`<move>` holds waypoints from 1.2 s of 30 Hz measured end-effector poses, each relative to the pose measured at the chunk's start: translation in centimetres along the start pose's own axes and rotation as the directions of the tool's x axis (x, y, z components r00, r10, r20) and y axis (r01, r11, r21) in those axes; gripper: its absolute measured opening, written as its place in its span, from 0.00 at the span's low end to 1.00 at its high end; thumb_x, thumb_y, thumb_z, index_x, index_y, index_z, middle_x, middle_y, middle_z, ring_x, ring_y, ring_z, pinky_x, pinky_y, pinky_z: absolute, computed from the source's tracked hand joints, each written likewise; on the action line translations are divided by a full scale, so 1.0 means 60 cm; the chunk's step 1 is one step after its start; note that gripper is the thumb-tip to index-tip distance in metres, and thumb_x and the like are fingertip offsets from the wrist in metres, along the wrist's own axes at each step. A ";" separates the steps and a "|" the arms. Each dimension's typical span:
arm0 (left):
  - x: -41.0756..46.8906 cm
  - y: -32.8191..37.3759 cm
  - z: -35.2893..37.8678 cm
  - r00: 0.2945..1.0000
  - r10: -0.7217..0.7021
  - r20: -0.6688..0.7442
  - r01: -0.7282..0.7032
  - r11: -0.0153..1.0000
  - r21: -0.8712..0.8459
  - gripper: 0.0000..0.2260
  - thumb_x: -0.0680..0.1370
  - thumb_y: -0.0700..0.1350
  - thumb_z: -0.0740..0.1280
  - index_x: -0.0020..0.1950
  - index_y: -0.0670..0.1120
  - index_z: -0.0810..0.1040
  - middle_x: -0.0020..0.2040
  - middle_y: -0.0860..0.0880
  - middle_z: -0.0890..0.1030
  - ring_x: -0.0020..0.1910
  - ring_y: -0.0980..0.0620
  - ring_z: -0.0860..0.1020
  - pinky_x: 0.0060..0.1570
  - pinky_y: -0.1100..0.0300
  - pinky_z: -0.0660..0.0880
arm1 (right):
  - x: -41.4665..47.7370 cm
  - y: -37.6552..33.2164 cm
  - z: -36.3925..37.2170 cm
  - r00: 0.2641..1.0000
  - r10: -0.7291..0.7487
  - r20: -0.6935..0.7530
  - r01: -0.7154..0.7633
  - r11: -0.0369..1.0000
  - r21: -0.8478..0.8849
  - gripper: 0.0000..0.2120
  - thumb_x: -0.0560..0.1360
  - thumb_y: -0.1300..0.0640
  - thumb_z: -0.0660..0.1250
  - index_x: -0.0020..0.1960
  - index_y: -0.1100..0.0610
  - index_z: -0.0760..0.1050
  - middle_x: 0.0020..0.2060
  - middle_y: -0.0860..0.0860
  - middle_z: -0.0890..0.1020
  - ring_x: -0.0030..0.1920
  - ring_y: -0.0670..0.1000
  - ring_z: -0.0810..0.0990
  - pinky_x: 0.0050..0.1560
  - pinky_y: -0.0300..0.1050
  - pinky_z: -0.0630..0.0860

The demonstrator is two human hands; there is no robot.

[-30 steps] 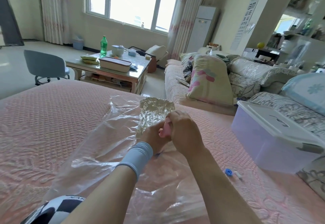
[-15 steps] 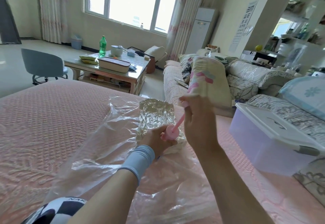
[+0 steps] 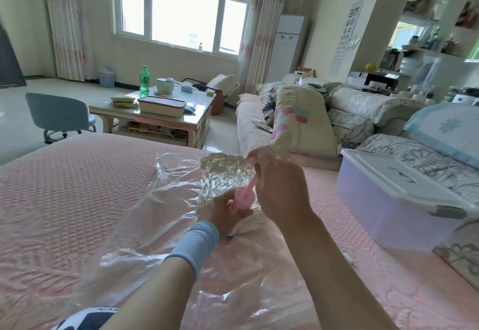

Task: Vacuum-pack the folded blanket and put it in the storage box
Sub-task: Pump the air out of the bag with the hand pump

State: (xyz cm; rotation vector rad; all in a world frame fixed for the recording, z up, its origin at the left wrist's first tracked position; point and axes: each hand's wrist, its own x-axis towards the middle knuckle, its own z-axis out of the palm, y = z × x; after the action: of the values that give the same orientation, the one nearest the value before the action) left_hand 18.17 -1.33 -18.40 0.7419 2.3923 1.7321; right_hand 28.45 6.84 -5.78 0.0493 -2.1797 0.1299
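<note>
A clear vacuum bag (image 3: 134, 226) lies flat on the pink bedspread (image 3: 64, 187). Its far end clings tight and crinkled around the folded blanket (image 3: 223, 171). A pink hand pump (image 3: 243, 197) stands on the bag. My left hand (image 3: 223, 213), with a light blue wristband, grips the pump's barrel. My right hand (image 3: 280, 187) holds the top of the pump's thin plunger rod, which is drawn out above the barrel. The translucent storage box (image 3: 383, 213) sits on the bed to the right, with its white lid resting on it.
A sofa (image 3: 248, 127) with a flowered pillow (image 3: 300, 119) and cushions runs behind the bed on the right. A coffee table (image 3: 155, 117) with a green bottle stands beyond the bed, and a grey chair (image 3: 57, 114) is at the left.
One second ago both hands were pressed together over the pump. My right hand has since risen and drawn the plunger out; from half a second ago it has hardly moved.
</note>
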 end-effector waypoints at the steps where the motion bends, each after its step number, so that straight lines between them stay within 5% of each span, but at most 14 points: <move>1: -0.001 -0.002 0.001 1.000 -0.001 -0.001 0.001 1.000 0.012 0.17 0.65 0.52 0.76 0.51 0.66 0.78 0.45 0.57 0.84 0.47 0.53 0.82 0.52 0.52 0.80 | 0.006 0.002 -0.009 0.996 -0.016 -0.085 0.016 1.000 0.004 0.08 0.74 0.66 0.68 0.48 0.56 0.81 0.43 0.51 0.83 0.43 0.52 0.80 0.40 0.44 0.77; 4: -0.002 -0.002 0.005 1.000 -0.002 -0.018 0.003 0.998 0.061 0.21 0.67 0.52 0.77 0.56 0.66 0.77 0.48 0.58 0.83 0.49 0.55 0.81 0.53 0.55 0.79 | 0.007 0.007 -0.018 0.948 -0.108 -0.299 0.123 0.992 0.033 0.06 0.76 0.65 0.64 0.48 0.58 0.79 0.43 0.50 0.81 0.45 0.49 0.75 0.45 0.37 0.70; 7: -0.004 -0.001 0.006 1.000 -0.006 -0.004 0.006 0.998 0.057 0.22 0.67 0.51 0.77 0.58 0.64 0.78 0.48 0.57 0.83 0.49 0.55 0.81 0.51 0.59 0.78 | 0.000 0.013 0.003 0.937 -0.128 -0.325 0.166 0.982 0.093 0.06 0.78 0.65 0.64 0.50 0.60 0.79 0.45 0.52 0.82 0.48 0.51 0.75 0.52 0.37 0.70; 10: -0.015 0.009 0.004 1.000 0.001 -0.010 0.000 0.999 0.041 0.18 0.67 0.49 0.77 0.52 0.64 0.78 0.39 0.65 0.81 0.39 0.67 0.79 0.36 0.77 0.71 | -0.025 0.022 0.035 0.995 0.005 -0.100 0.008 0.992 0.122 0.07 0.76 0.66 0.67 0.51 0.60 0.81 0.46 0.55 0.83 0.49 0.55 0.79 0.51 0.41 0.72; 12: -0.021 0.014 0.003 1.000 0.003 -0.028 -0.001 0.997 0.076 0.13 0.68 0.51 0.74 0.42 0.69 0.76 0.32 0.68 0.79 0.33 0.72 0.76 0.30 0.77 0.68 | -0.053 0.025 0.061 0.969 0.093 0.228 -0.118 0.988 0.099 0.07 0.76 0.66 0.66 0.52 0.60 0.81 0.48 0.57 0.82 0.49 0.57 0.80 0.49 0.43 0.73; 14: -0.023 0.015 0.003 0.999 0.020 -0.044 -0.014 0.990 0.141 0.11 0.69 0.52 0.70 0.38 0.70 0.73 0.30 0.64 0.78 0.30 0.68 0.75 0.27 0.74 0.68 | -0.071 0.025 0.081 0.913 0.111 0.393 -0.137 0.990 0.038 0.06 0.78 0.63 0.64 0.50 0.60 0.79 0.46 0.56 0.81 0.50 0.56 0.78 0.46 0.44 0.72; 20: -0.019 0.011 0.006 0.999 0.021 -0.045 -0.014 0.988 0.157 0.07 0.68 0.56 0.66 0.40 0.70 0.72 0.38 0.56 0.82 0.39 0.52 0.81 0.38 0.60 0.74 | -0.055 0.017 0.060 0.955 0.045 0.294 -0.037 0.999 -0.033 0.07 0.76 0.62 0.64 0.52 0.57 0.78 0.46 0.52 0.81 0.48 0.54 0.78 0.43 0.43 0.69; 25: -0.016 0.010 0.003 0.999 0.004 -0.036 0.000 0.993 0.117 0.18 0.68 0.55 0.74 0.55 0.67 0.76 0.40 0.64 0.82 0.42 0.60 0.80 0.37 0.72 0.70 | -0.005 0.001 -0.006 0.999 0.041 -0.005 -0.041 0.997 -0.067 0.08 0.72 0.66 0.71 0.47 0.56 0.82 0.40 0.52 0.83 0.38 0.54 0.81 0.36 0.44 0.76; 31: -0.017 0.004 0.006 0.998 0.019 -0.065 -0.008 0.987 0.160 0.24 0.66 0.59 0.74 0.56 0.75 0.68 0.36 0.70 0.76 0.37 0.71 0.73 0.33 0.77 0.62 | 0.006 0.012 -0.027 0.955 -0.112 -0.276 0.116 0.993 0.000 0.06 0.75 0.65 0.65 0.49 0.58 0.80 0.43 0.51 0.82 0.46 0.50 0.76 0.45 0.36 0.68; 34: -0.016 0.003 0.008 0.998 0.015 -0.060 -0.006 0.988 0.155 0.21 0.65 0.59 0.74 0.52 0.75 0.69 0.33 0.71 0.77 0.34 0.72 0.74 0.30 0.77 0.64 | -0.012 0.023 0.012 0.976 -0.071 -0.204 0.088 0.993 0.075 0.06 0.76 0.65 0.66 0.50 0.60 0.81 0.44 0.54 0.83 0.48 0.51 0.77 0.52 0.41 0.71; 36: -0.017 0.004 0.007 0.999 0.012 -0.047 -0.006 0.992 0.124 0.17 0.65 0.59 0.72 0.48 0.75 0.72 0.32 0.74 0.76 0.33 0.74 0.74 0.29 0.78 0.66 | -0.036 0.025 0.045 0.998 0.041 0.040 -0.045 0.993 0.108 0.07 0.75 0.67 0.67 0.50 0.59 0.82 0.45 0.56 0.83 0.48 0.55 0.80 0.49 0.44 0.73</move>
State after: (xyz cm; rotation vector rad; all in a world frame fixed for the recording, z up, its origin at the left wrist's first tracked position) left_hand 19.29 -1.38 -18.52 0.7352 2.5511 1.6351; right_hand 27.37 8.02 -9.21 0.0669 -2.2102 0.2750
